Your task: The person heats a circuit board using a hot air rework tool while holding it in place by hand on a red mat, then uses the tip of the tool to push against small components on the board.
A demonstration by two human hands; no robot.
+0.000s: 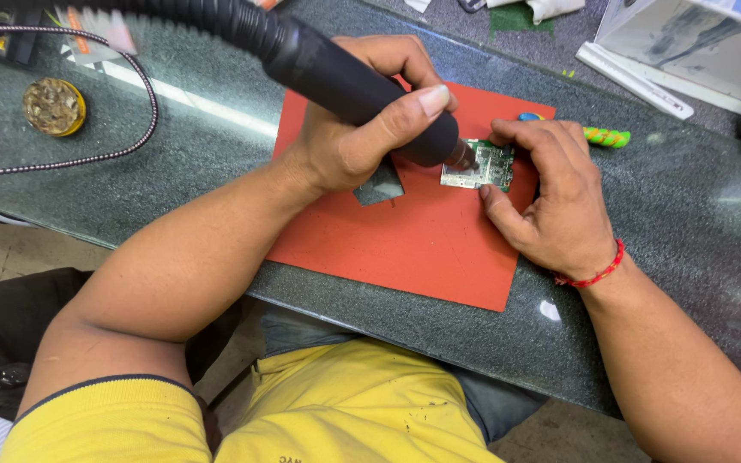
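Tin: a round yellow-rimmed tin sits far left on the counter, inside a loop of braided cable.
Left hand: the left hand is wrapped tight round a thick black handpiece, its tip down on the circuit board.
Mat: the board lies on a red mat with a notch cut in it.
Right hand: the right hand pins the board's right edge with curled fingertips; a green-handled tool lies just behind it.
Surface: dark speckled stone counter; a white box stands at the far right.

Round brass tin, braided cable, perhaps white box.
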